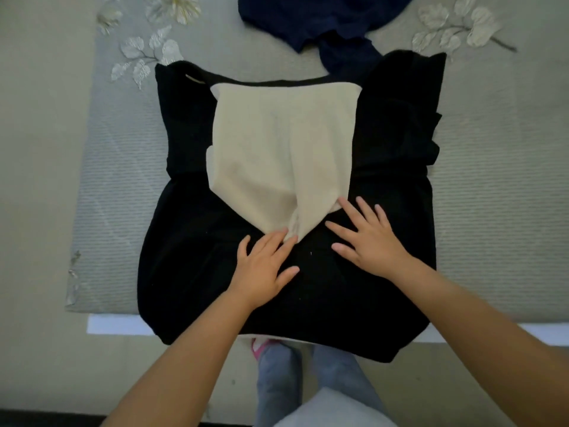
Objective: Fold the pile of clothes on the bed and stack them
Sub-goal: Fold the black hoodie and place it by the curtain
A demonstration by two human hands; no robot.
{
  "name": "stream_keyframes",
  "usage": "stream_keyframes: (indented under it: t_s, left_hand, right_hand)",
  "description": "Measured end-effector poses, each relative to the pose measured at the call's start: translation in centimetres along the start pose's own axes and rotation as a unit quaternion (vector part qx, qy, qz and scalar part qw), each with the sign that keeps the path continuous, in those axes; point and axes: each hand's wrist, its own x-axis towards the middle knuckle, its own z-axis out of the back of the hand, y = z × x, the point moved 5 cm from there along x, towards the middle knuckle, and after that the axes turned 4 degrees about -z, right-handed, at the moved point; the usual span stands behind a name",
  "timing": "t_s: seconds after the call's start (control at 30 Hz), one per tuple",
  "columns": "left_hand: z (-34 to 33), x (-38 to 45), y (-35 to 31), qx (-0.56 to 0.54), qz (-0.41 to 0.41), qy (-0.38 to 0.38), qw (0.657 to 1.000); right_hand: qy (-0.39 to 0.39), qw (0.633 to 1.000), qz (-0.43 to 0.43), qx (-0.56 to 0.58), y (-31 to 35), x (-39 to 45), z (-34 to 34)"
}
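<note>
Two hands lie flat, fingers straight and spread, grasping nothing: the left hand (264, 266) and right hand (368, 241) press the matte black garment (191, 235) spread at the bed's (480, 195) near edge. A cream, wedge-shaped knit panel (277, 155) tapers toward the fingertips. A crumpled navy garment (323, 23) sits by the far edge of the ribbed grey, leaf-embroidered cover.

One head-worn camera looks steeply down, close over the bed (480, 186) edge.
</note>
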Motion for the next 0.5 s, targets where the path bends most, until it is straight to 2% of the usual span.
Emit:
stream_keyframes:
  t_s: [0.03, 0.07, 0.13, 0.17, 0.23, 0.3, 0.4, 0.5]
  left_hand:
    - [0.4, -0.5, 0.5, -0.004, -0.007, -0.056, 0.998]
    - [0.8, -1.3, 1.6, -0.005, 0.008, -0.113, 0.994]
    - [0.9, -3.8, 4.9, -0.017, 0.111, -0.182, 0.977]
    - [0.6, -5.4, 6.9, -0.041, 0.18, -0.204, 0.961]
    - [-0.3, -9.2, 10.4, -0.104, 0.323, -0.24, 0.91]
    - [-2.0, -12.4, 12.5, -0.165, 0.418, -0.221, 0.866]
    - [-4.0, -15.1, 13.7, -0.235, 0.435, -0.207, 0.844]
    - [-5.1, -16.3, 14.2, -0.313, 0.368, -0.232, 0.844]
  right_hand:
    - [-0.033, 0.998, -0.011, 0.043, 0.1, -0.8, 0.3]
    - [-0.102, 0.992, -0.018, 0.073, -0.1, -1.9, 0.6]
    - [-0.227, 0.966, -0.076, 0.097, -1.6, -4.9, 0.0]
    - [-0.261, 0.953, -0.114, 0.107, -2.5, -6.7, -1.0]
    - [-0.262, 0.922, -0.229, 0.172, -3.6, -10.5, -3.5]
    - [-0.251, 0.875, -0.332, 0.248, -3.8, -14.0, -6.3]
    - [-0.251, 0.832, -0.367, 0.331, -1.4, -16.9, -9.1]
    - [-0.232, 0.734, -0.396, 0.501, 0.9, -18.0, -11.5]
